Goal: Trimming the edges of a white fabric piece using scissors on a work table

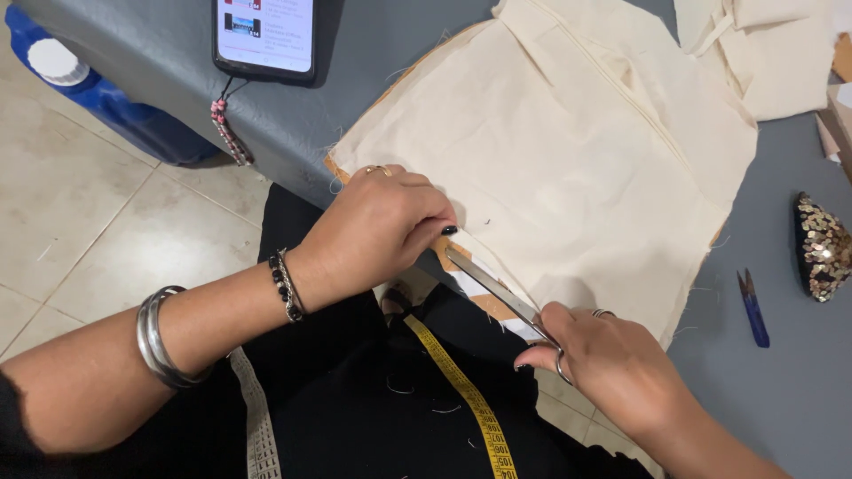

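Nearest of all, a yellow measuring tape [461,390] hangs down over the person's dark clothing, with a paler tape [257,426] beside it to the left. Just beyond, the right hand [612,364] has its fingers curled tight through the handles of a pair of scissors [497,293], whose blades run up and to the left along the near edge of a cream cloth [550,168]. The left hand [377,226], wearing bracelets and a ring, is bunched closed over that same edge, pinching the cloth right at the blade tips. The cloth lies spread on the grey table [781,390], over what looks like a brown card pattern [484,306] showing along the near edge. I would judge the cutting of this near edge partly done: the blades sit along it, but I cannot tell how much is already cut. To the right lie a small blue thread snipper [753,309] and a sequinned object [821,248]. Farther off, more cream pieces [772,53] sit at the far right, a phone [266,35] at the far left, and a blue jug [106,98] on the tiled floor.
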